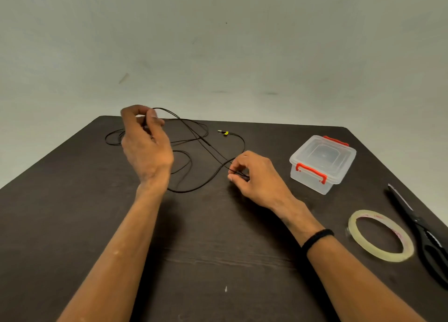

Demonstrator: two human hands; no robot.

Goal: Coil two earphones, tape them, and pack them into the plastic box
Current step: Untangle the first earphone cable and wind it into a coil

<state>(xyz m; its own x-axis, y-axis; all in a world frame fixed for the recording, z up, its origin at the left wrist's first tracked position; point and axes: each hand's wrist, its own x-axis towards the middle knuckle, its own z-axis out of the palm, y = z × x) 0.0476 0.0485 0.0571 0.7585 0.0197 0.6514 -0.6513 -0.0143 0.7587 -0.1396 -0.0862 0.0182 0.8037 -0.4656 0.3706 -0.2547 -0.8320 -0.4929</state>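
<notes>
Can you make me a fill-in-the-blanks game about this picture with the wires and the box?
1. The latches on the plastic box are ____ in colour.
2. The tape roll lies between the box and the black ____.
3. The right hand pinches the black earphone cable with its ____.
4. The left hand holds the cable ____ the table.

Missing words: red; scissors; fingers; above

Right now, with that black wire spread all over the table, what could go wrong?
The earphone cable lies in crossing loops between the left hand and right hand; pulling may knot it. The plastic box looks latched shut, so a finished coil may loosen while someone opens it.
</notes>
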